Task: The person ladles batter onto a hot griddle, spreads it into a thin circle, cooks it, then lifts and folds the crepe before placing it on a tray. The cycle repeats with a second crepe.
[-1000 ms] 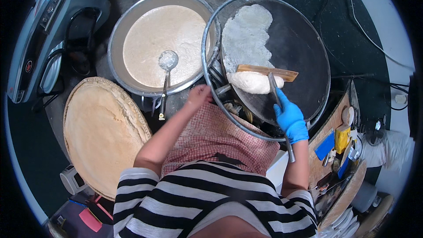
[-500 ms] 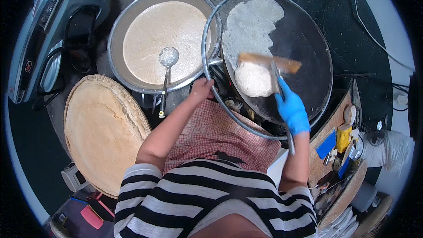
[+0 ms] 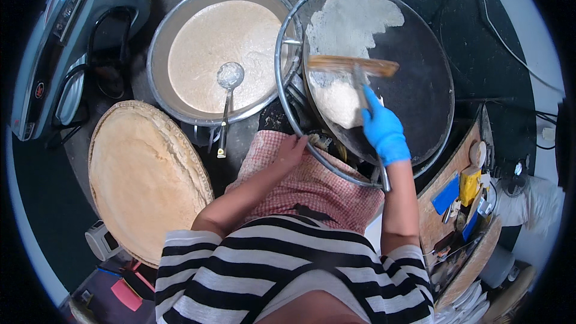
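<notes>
My bare left hand (image 3: pixel 293 151) is closed at the near left part of a metal ring (image 3: pixel 279 78) that circles a round dark griddle (image 3: pixel 414 84). In a blue glove, my right hand (image 3: pixel 384 132) grips the metal handle of a wooden batter spreader (image 3: pixel 354 66). The spreader's blade, smeared by motion, lies across the griddle's left half. Just below the blade sits a thick mound of pale batter or dough (image 3: pixel 339 105). Beyond it a thin, ragged-edged batter sheet (image 3: pixel 351 24) covers the far left of the griddle.
Left of the griddle stands a large metal basin (image 3: pixel 157 54) of batter, with a ladle (image 3: pixel 230 78) in it. Closer to me on the left is a round stack of pale flatbreads (image 3: pixel 144 186). A vehicle's front (image 3: pixel 54 54) is far left. A cluttered board (image 3: pixel 447 204) lies right.
My left hand has moved right and nearer along the ring. The spreader has gone farther away and slightly left. The thin sheet reaches further right, and a ring spoke shows higher up.
</notes>
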Demonstrator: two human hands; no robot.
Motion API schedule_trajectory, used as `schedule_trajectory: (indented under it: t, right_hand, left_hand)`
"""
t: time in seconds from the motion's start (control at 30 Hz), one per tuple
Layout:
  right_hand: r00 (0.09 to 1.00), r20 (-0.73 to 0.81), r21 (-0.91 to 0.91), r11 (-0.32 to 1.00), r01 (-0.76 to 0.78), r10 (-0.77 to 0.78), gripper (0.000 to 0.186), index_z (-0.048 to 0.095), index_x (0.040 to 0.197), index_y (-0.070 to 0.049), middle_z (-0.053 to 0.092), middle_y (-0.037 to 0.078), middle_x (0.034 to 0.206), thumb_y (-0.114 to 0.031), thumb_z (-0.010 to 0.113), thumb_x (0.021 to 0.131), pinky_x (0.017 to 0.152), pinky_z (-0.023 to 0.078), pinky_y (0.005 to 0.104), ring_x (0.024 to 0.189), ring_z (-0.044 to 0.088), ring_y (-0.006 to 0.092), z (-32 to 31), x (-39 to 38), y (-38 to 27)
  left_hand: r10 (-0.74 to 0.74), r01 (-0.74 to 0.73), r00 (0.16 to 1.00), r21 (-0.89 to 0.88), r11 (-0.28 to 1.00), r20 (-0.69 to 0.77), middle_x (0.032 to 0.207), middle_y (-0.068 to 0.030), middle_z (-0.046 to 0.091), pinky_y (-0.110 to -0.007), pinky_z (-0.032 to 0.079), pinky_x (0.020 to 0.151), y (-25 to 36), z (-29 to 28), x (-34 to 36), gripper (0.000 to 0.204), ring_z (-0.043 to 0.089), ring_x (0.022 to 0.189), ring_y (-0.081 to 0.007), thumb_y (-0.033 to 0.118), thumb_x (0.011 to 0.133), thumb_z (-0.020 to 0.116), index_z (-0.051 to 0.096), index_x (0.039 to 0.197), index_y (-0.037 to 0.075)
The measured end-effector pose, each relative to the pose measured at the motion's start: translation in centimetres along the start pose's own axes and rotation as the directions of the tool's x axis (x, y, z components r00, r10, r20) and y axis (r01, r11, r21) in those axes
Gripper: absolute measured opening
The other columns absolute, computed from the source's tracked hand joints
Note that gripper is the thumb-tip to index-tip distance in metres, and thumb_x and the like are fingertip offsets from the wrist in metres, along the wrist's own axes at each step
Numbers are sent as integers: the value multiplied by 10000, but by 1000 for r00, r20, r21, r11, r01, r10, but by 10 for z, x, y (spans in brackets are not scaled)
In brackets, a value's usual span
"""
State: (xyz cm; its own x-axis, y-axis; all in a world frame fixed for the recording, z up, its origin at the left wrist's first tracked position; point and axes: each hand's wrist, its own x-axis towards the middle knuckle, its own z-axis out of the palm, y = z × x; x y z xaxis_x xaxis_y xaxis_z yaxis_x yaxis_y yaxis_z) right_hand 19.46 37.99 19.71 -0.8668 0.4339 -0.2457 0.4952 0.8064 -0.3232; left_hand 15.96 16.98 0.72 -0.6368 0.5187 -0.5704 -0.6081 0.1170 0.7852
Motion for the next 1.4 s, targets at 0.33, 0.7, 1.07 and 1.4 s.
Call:
schedule_trajectory:
  t: [0.33,0.7,1.07,1.4]
  right_hand:
    - [994,57,10,996,-91,90,527,360,1337,-202,603,253,841,-161,513,834,689,473,465,760,589,413,-18,-15,7]
    - [998,37,14,999,-52,51,573,337,1353,-236,602,253,842,-128,536,826,674,484,435,757,594,408,-19,-23,10]
    - [994,98,-48,998,-43,47,571,334,1352,-252,594,264,911,-148,534,827,707,478,448,809,595,397,-24,-30,6]
    - [991,118,-125,991,-52,67,560,338,1352,-224,599,252,833,-173,527,828,647,475,462,709,584,414,4,-28,14]
  left_hand:
    - [-49,53,998,99,994,-37,668,-59,592,-265,484,482,59,-43,57,261,574,556,-136,253,891,528,566,808,9]
    - [-111,110,994,-69,992,-6,867,-85,583,-285,500,597,29,-35,1,317,585,641,-181,310,903,505,518,1047,28]
    - [-71,82,994,133,988,-82,669,-87,569,-310,491,492,34,-40,59,340,557,548,-186,307,892,519,561,796,-17]
    - [-42,43,998,30,999,-43,795,-66,601,-275,486,605,73,-66,43,328,583,672,-142,364,903,496,572,959,50]
